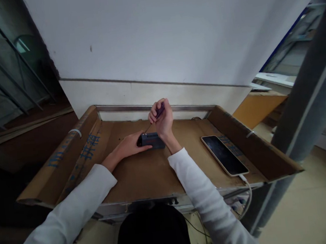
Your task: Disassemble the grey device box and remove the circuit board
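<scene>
A small dark grey box-shaped device (153, 141) lies on the cardboard-covered work surface (145, 174). My left hand (130, 145) rests against its left side and grips it, fingers closed round the end. My right hand (160, 118) is raised just above the device in a fist around a screwdriver (158, 113) with a purple handle. Its thin shaft slants down and to the left toward the device's top edge.
A phone (224, 155) with a dark screen lies face up at the right, a white cable (247, 190) running from its near end over the edge. Raised cardboard flaps (75, 150) border both sides. A white wall (154, 37) stands behind. A grey post (307, 107) rises at the right.
</scene>
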A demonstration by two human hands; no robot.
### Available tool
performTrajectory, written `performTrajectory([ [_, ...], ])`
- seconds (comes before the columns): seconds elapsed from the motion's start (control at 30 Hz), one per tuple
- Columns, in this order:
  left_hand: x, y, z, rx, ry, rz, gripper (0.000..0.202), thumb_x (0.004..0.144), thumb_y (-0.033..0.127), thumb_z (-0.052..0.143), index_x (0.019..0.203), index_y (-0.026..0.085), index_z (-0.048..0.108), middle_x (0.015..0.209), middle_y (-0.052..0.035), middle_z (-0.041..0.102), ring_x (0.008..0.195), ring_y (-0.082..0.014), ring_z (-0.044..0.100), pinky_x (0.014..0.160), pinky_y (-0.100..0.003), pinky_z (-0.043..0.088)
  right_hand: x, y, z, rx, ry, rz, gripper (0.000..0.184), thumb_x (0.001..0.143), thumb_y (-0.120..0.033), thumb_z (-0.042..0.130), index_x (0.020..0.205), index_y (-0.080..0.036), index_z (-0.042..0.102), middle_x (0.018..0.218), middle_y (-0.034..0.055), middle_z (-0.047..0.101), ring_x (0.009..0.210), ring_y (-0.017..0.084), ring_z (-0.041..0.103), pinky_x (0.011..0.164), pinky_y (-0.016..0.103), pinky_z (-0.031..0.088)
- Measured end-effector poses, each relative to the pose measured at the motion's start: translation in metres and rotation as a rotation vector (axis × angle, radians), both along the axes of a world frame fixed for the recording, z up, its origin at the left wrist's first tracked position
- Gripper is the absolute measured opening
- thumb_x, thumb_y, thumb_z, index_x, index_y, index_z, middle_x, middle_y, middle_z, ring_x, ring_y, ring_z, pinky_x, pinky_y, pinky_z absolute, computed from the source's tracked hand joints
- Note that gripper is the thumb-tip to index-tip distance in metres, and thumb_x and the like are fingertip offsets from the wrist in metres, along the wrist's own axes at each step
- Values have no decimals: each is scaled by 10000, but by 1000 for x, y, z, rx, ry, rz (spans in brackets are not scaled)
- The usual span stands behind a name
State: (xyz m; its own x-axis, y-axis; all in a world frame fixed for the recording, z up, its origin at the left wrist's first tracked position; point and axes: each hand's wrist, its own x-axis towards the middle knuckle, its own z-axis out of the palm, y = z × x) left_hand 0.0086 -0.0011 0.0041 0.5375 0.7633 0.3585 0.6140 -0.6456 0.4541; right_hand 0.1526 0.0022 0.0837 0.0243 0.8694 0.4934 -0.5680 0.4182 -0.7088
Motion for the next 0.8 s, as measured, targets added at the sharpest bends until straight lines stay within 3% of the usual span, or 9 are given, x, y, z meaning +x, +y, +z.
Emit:
performTrajectory([
  [0.43, 0, 1, -3, 2, 26, -2, 610, 770, 620, 571, 1189, 180, 524, 1060, -98, 665, 929, -259, 640, 798, -334, 470, -1, 4, -3, 35, -34, 40, 390, 878, -560, 401, 693, -230, 306, 518, -87, 331, 370, 49, 260, 364, 188, 238],
  [0.57, 0, -1, 0, 1, 42, 2, 599, 776, 616, 565, 1179, 174, 527, 1043, -99, 667, 920, -261, 639, 792, -337, 469, -4, 3, -3, 23, -90, -34, 378, 868, -589, 403, 748, -242, 311, 532, -95, 338, 380, 51, 282, 373, 186, 266],
  [0.7, 0, -2, 1, 2, 39, -8, 572, 782, 616, 559, 1138, 168, 544, 992, -92, 668, 893, -254, 640, 775, -328, 469, -8, 3, -7, 123, -119, -110, 291, 863, -483, 516, 912, -286, 308, 588, -108, 404, 427, 56, 365, 421, 178, 334],
  [0.8, 0, -2, 2, 3, 39, -5, 529, 785, 619, 554, 1065, 171, 559, 961, -88, 666, 865, -248, 637, 752, -323, 463, -9, 4, -8, 169, -167, -134, 280, 864, -433, 538, 937, -289, 309, 624, -102, 439, 453, 58, 418, 446, 189, 371],
])
